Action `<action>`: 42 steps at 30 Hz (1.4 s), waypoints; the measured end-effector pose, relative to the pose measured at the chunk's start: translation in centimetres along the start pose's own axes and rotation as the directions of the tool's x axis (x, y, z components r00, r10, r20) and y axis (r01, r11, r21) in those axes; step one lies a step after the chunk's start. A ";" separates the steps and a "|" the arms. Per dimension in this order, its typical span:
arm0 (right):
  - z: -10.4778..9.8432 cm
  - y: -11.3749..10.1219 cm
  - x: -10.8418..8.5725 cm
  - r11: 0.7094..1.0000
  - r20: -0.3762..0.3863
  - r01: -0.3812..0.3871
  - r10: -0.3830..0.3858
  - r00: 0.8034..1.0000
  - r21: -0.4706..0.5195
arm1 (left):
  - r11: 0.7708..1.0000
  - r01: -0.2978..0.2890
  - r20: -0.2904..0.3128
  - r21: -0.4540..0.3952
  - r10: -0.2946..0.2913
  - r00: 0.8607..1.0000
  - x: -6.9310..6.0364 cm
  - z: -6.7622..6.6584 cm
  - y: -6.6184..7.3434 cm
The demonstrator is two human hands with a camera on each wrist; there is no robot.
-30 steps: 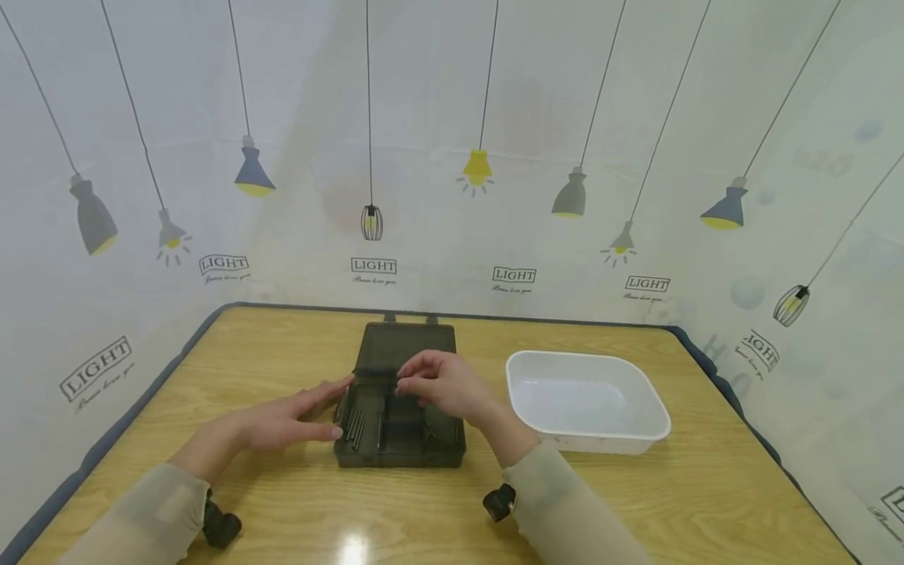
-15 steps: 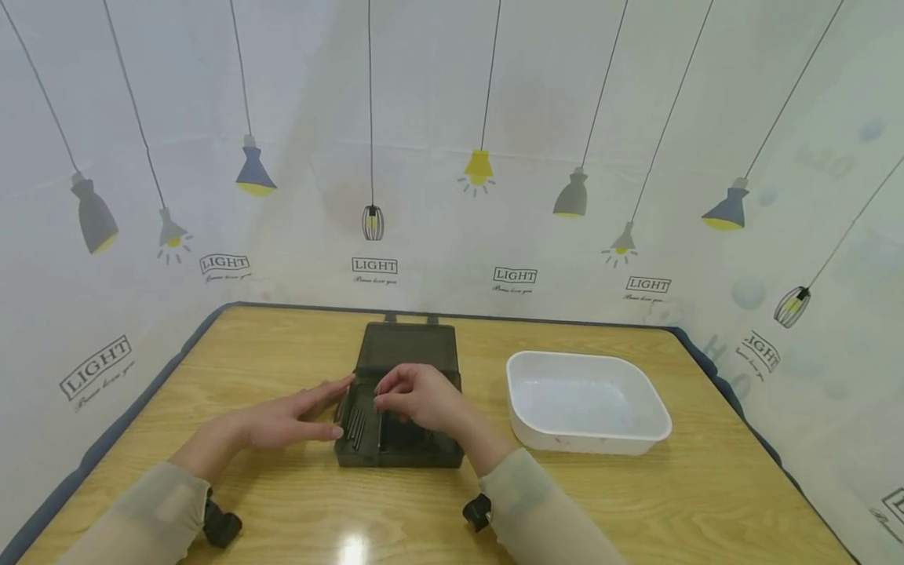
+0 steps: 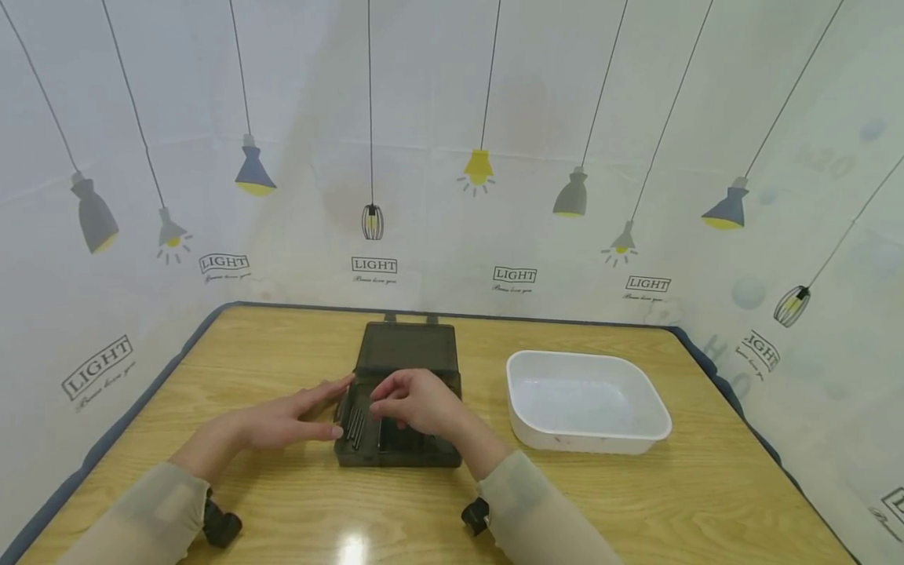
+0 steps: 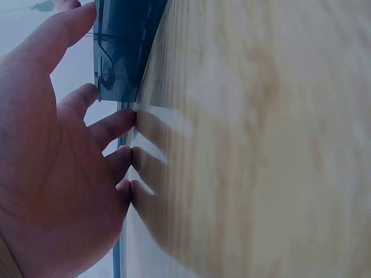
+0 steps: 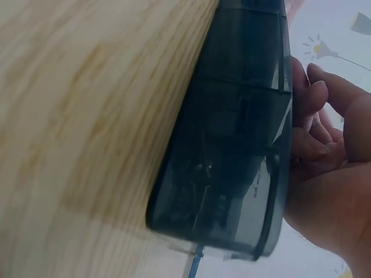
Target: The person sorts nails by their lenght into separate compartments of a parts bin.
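Observation:
A dark translucent compartment box [image 3: 395,461] lies on the table with its lid [image 3: 406,349] folded back. Several thin metal rods [image 3: 355,428] lie in its left compartment. My left hand [image 3: 278,421], fingers extended, rests beside the box's left side; in the left wrist view, the thumb reaches to the box's side wall [image 4: 120,58] and the lower fingertips touch the table. Above the box, near those rods, my right hand [image 3: 422,404] has thumb and index fingertip close together. Whether anything sits between them is too small to tell. In the right wrist view, the box partly hides the fingers [image 5: 316,95].
A white rectangular tub [image 3: 600,443] stands on the wooden table [image 3: 395,518] to the right of the box. Behind the table hangs a pale cloth [image 3: 438,102] printed with lamps. A small black wrist camera [image 3: 475,516] sits below the right cuff.
My right hand has moved left and slightly nearer, from over the middle of the box toward the left compartment, mostly in the first half second. The left hand, box and tub have stayed put.

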State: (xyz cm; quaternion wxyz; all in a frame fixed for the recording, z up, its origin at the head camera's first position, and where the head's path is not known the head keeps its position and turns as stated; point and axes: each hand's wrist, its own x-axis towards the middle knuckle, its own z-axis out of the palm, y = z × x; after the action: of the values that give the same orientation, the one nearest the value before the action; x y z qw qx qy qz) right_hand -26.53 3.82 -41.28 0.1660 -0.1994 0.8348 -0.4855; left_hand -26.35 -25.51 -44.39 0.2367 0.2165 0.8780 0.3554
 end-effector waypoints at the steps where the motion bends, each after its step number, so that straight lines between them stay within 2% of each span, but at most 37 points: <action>1: -0.1 0.1 0.0 1.000 -0.005 0.001 -0.001 1.000 -0.002 | 1.000 -0.001 -0.002 0.000 0.001 1.000 0.0 0.0 0.0; 4: -0.7 0.5 -0.1 1.000 -0.049 0.024 -0.024 0.999 -0.001 | 1.000 -0.015 -0.007 0.014 0.015 1.000 0.1 0.0 0.0; 7: -1.6 1.0 0.0 0.998 -0.124 0.057 -0.054 0.991 0.017 | 1.000 -0.018 -0.017 0.022 0.018 1.000 0.1 0.0 0.0; 12: -3.2 1.9 0.1 0.994 -0.272 0.070 -0.045 0.961 0.083 | 0.999 -0.032 -0.022 0.020 0.032 0.999 0.1 0.0 0.0; 15: -3.6 2.4 0.3 0.992 -0.373 0.051 -0.003 0.928 0.119 | 0.999 -0.051 -0.016 0.014 0.051 0.999 0.0 0.1 0.1; 20: -3.8 3.2 0.9 0.992 -0.511 -0.003 0.066 0.857 0.123 | 0.998 -0.054 -0.042 0.013 0.054 0.998 -0.2 0.1 -0.2; 24: -3.9 4.2 1.6 0.991 -0.578 -0.063 0.120 0.807 0.117 | 0.998 -0.041 -0.150 0.054 0.048 0.987 0.2 -0.2 -0.1; 27: -4.1 5.0 2.0 0.984 -0.602 -0.117 0.173 0.779 0.132 | 0.996 -0.021 -0.272 0.083 0.042 0.961 1.2 -0.5 0.0; 30: -4.4 5.5 2.4 0.976 -0.594 -0.140 0.212 0.776 0.165 | 0.995 -0.001 -0.369 0.098 0.038 0.929 2.5 -0.9 0.1; 32: -4.5 5.8 2.6 0.971 -0.583 -0.152 0.232 0.779 0.183 | 0.996 -0.007 -0.397 0.091 0.042 0.917 3.6 -1.3 0.2; 34: -4.7 6.2 2.8 0.962 -0.575 -0.166 0.263 0.775 0.217 | 1.000 -0.014 -0.394 0.026 0.023 0.919 4.8 -1.6 0.3; 36: -4.8 6.4 3.0 0.955 -0.573 -0.181 0.288 0.768 0.236 | 0.997 -0.025 -0.373 -0.072 -0.003 0.928 6.0 -1.9 0.5; 39: -5.0 6.6 3.3 0.952 -0.566 -0.204 0.301 0.767 0.229 | 0.976 -0.013 -0.328 -0.217 -0.060 0.943 7.5 -2.2 0.8; 42: -5.2 6.6 3.4 0.959 -0.560 -0.226 0.282 0.779 0.169 | 0.965 0.020 -0.307 -0.260 -0.102 0.946 8.5 -2.4 1.2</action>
State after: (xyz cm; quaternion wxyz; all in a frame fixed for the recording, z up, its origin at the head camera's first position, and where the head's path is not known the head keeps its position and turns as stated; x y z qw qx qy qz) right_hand -33.05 8.98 -44.87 -0.0226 0.0799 0.8414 -0.5339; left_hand -34.25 -21.30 -44.22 0.1291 0.0968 0.8583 0.4870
